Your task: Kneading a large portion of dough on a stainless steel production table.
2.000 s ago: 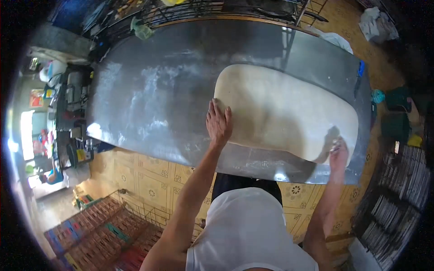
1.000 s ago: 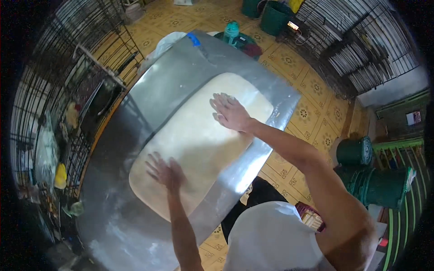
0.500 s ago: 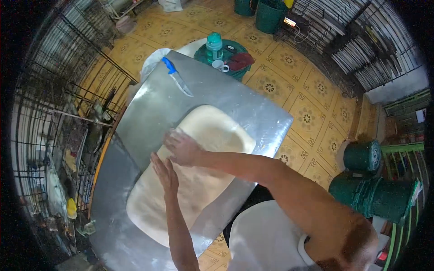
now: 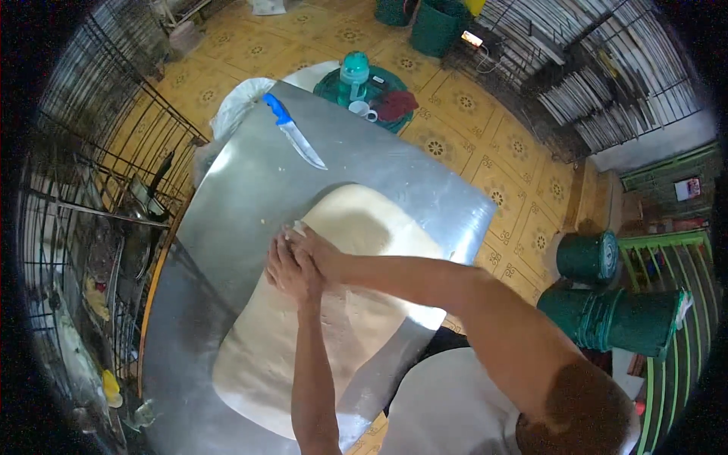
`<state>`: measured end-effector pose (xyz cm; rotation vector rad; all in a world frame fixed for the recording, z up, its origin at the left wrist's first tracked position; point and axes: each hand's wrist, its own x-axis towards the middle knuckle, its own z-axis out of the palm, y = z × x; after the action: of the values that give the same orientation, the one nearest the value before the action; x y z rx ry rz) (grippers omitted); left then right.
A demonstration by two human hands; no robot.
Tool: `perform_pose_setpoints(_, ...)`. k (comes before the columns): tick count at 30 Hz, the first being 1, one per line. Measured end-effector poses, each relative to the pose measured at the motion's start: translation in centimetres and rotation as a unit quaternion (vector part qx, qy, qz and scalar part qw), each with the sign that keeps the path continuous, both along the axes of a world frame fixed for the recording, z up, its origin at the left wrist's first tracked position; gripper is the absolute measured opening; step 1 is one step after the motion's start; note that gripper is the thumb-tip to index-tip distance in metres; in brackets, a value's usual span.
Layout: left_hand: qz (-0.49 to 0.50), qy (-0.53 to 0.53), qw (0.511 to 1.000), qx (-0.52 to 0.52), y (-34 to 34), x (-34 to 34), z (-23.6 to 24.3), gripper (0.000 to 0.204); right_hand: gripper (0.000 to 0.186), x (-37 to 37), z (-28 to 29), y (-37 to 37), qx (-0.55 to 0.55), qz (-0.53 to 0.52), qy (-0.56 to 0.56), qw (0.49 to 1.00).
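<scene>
While a broad slab of pale dough (image 4: pixel 364 318) is laid on the metal worktop (image 4: pixel 235 201), both hands are placed together at its left edge: left hand (image 4: pixel 292 267), fingers loosely bent, lapped against the right hand (image 4: pixel 322 256), partly covered; whether dough is gripped by either cannot be told. Beyond the dough is laid one blue-handled knife (image 4: pixel 297 139); past the worktop, one green bottle (image 4: pixel 353 80) is stood.
</scene>
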<state>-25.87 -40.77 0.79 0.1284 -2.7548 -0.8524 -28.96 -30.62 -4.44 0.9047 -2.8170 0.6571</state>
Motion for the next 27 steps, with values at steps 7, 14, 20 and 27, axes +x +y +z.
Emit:
perform_pose_setpoints(7, 0.010, 0.027, 0.998, -0.051, 2.3, -3.3, 0.1, 0.066, 0.053, -4.6, 7.2, 2.8, 0.144, 0.006, 0.041, 0.989)
perform_pose_setpoints(14, 0.020, -0.005, 1.000, -0.002, 2.6, -3.6, -1.3, 0.073, 0.023, -5.6, -0.5, 3.2, 0.065, -0.021, 0.063, 0.996)
perform_pose_setpoints(20, -0.032, 0.055, 0.995, -0.081, 6.3, -5.1, -0.2, 0.072, 0.039, -7.2, 3.3, 7.0, 0.109, 0.041, 0.043, 0.992)
perform_pose_setpoints(27, 0.041, 0.051, 0.997, -0.033, 7.3, -7.0, -1.3, 0.071, 0.028, -9.3, 1.6, 6.9, 0.099, 0.025, 0.059, 0.993)
